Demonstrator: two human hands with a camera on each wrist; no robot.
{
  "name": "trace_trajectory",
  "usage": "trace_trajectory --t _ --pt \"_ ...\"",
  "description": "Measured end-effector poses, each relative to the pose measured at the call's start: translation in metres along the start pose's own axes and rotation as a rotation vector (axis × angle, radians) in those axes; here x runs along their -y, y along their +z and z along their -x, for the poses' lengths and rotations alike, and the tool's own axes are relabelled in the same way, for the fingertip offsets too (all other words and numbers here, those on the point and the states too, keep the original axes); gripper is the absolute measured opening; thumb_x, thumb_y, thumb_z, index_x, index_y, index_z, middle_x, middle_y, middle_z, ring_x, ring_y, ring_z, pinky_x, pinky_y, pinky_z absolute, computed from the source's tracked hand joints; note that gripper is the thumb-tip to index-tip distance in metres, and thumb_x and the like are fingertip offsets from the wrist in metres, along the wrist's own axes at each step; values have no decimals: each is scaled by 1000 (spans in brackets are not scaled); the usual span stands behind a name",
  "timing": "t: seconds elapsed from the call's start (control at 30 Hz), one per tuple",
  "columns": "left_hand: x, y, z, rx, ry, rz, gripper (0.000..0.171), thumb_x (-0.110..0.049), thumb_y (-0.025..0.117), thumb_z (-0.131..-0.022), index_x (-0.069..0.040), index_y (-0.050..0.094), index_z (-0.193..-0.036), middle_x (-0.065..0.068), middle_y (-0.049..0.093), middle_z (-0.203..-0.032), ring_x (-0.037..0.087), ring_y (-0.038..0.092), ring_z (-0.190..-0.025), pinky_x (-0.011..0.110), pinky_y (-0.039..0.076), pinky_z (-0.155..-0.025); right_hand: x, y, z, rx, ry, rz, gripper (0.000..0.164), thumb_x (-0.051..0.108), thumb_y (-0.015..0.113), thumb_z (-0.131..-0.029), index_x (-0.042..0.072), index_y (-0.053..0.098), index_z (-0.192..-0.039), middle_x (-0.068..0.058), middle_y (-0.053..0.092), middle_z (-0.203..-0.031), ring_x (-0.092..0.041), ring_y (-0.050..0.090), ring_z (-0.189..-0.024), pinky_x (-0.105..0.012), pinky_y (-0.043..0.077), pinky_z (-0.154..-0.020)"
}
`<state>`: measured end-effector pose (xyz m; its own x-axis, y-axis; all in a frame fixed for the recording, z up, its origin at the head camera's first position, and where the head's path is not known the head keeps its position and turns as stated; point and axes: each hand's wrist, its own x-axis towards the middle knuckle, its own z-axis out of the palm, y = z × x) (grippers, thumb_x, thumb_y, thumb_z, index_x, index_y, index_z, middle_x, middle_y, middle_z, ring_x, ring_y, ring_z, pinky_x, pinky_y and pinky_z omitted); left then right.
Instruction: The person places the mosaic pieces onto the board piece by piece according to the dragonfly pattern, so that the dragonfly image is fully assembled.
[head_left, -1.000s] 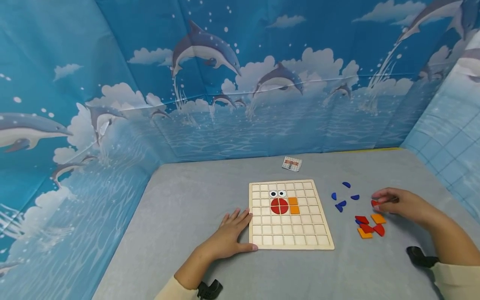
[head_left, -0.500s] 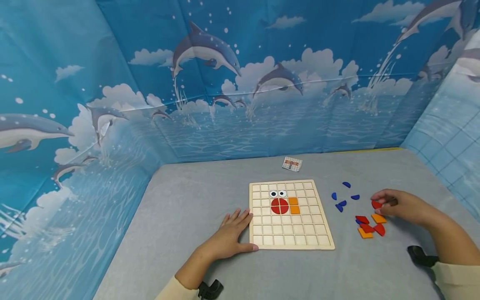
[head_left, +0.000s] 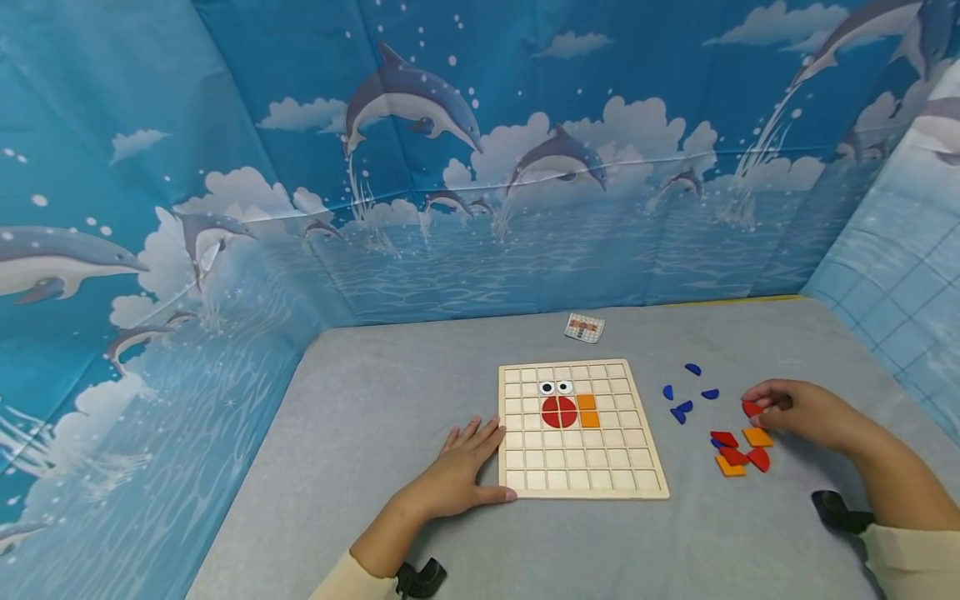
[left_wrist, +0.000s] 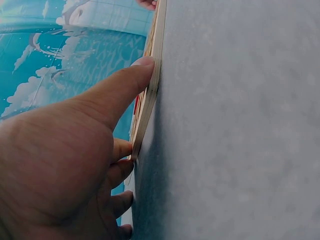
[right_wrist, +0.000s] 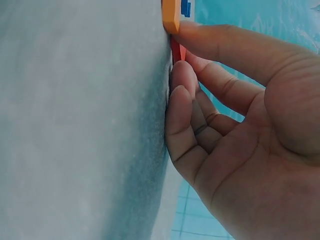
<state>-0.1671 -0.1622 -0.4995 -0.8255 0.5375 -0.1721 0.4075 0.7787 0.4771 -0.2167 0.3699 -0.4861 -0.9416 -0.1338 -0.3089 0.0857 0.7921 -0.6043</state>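
Observation:
My left hand (head_left: 453, 482) lies with fingers spread along the left side of a wooden grid board (head_left: 618, 483). Its thumb touches the front edge near the corner, as the left wrist view also shows. At the right, the thumb and fingers of my right hand (head_left: 813, 414) pinch a small red piece (head_left: 752, 408) at table level. Part of that piece is hidden by the fingers. In the right wrist view an orange tile (right_wrist: 171, 16) stands right by the thumb tip. On the board sit two eye pieces (head_left: 556, 387), a red circle of quarter pieces (head_left: 559, 412) and two orange squares (head_left: 588, 411).
Several blue half-round pieces (head_left: 709, 394) are scattered right of the board. Nearer lies a cluster of red pieces (head_left: 733, 456) and orange tiles (head_left: 730, 468), with a blue piece partly covered. A printed pattern card (head_left: 584, 327) rests behind the board. Dolphin-print curtains surround the grey table (head_left: 405, 375).
My right hand's fingers shift slightly around the red piece, which moves only a little. The left hand and the board stay where they were.

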Motion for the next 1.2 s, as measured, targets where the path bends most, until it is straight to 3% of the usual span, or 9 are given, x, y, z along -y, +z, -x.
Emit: trace_trajectory --t 0.37,0.67,0.83,1.0,1.2 --pt "-1 -1 -1 10 -13 8 98 -65 67 -87 -23 20 -163 -5 14 -171 26 4 -160 59 6 -127 2 0 0 -11 16 -17 31 18 71 -90 -2 63 -111 -9 60 -96 -26 54 -91 -29 50 -68" --pt "-2 -2 0 8 -2 18 98 -64 68 -88 -23 21 -163 -4 14 -171 28 5 -160 60 6 -126 8 -2 7 -12 -9 -11 29 30 69 -95 3 66 -105 -5 67 -97 -21 55 -88 -30 49 -68" --pt "-2 -3 0 11 7 30 97 -64 67 -88 -21 22 -163 -2 15 -171 29 5 -160 62 7 -126 27 1 12 -4 -39 -41 32 31 67 -97 3 66 -112 -6 69 -98 -19 58 -85 -31 52 -68" --pt "-2 -3 -1 8 -1 27 98 -64 67 -88 -22 22 -163 -3 15 -171 28 5 -160 61 7 -126 54 9 15 -29 -78 -75 37 36 68 -97 5 68 -118 -11 70 -109 -21 60 -93 -31 54 -72" --pt "-3 -3 0 11 -2 31 97 -63 68 -87 -23 22 -163 -3 15 -171 28 5 -160 61 6 -126 77 20 17 -29 -155 -140 35 28 61 -102 2 64 -125 -19 68 -119 -26 66 -101 -33 59 -79"
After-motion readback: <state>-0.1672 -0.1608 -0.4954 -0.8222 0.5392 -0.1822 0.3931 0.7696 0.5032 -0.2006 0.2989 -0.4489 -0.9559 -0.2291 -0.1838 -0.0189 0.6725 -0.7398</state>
